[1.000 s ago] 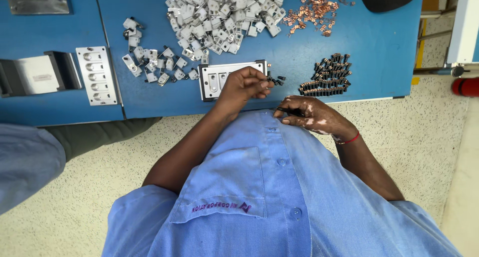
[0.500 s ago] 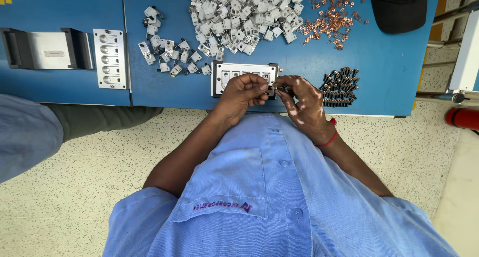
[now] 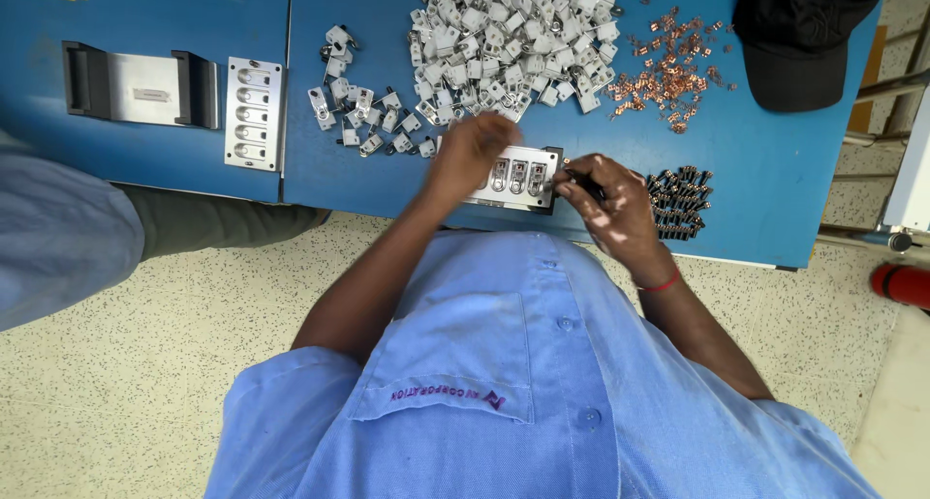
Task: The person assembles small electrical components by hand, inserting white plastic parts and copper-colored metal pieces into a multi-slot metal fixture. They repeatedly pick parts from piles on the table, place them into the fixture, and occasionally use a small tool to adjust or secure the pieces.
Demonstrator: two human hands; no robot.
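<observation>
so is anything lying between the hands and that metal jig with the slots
Nothing visible. The left hand rests over the metal jig, covering its left part, and the right hand is at its right end, pinching a small dark part.

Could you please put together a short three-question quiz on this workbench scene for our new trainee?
1. True or false: the left hand rests over the metal fixture plate near the front edge of the blue table.
2. Which lies nearest the right hand?
A. the heap of white plastic parts
B. the cluster of dark screws
C. the black cap
3. Fill in: the scattered copper-coloured clips lie between the white heap and the ____.

Key: 1 true; 2 B; 3 black cap.
</observation>
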